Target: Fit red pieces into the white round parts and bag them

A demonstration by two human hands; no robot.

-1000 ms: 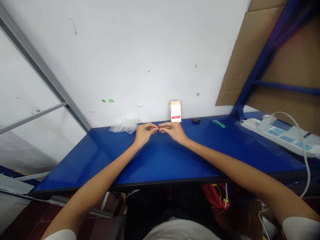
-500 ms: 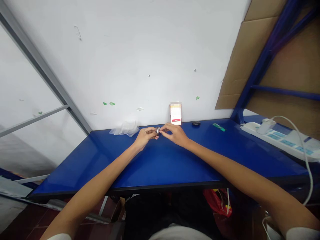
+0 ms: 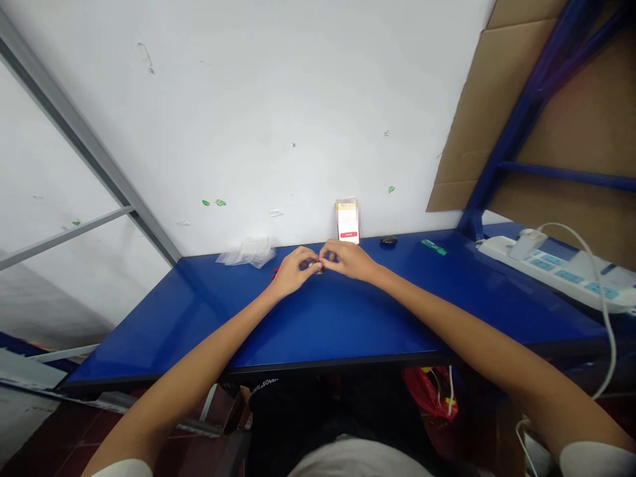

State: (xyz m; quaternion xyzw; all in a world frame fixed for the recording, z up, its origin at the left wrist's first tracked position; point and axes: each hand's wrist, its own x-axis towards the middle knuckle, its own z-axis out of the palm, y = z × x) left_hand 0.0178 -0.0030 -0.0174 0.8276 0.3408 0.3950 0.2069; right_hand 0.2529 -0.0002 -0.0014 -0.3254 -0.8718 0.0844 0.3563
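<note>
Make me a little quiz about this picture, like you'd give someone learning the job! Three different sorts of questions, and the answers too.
1. Pick one. What leans against the wall beyond the hands?
A) a cup
B) a phone
C) a hammer

2. True or false: the plastic bags lie nearer the left hand than the right hand.

3. What covers most of the small thing between the hands?

Key:
1. B
2. True
3. The fingers
</note>
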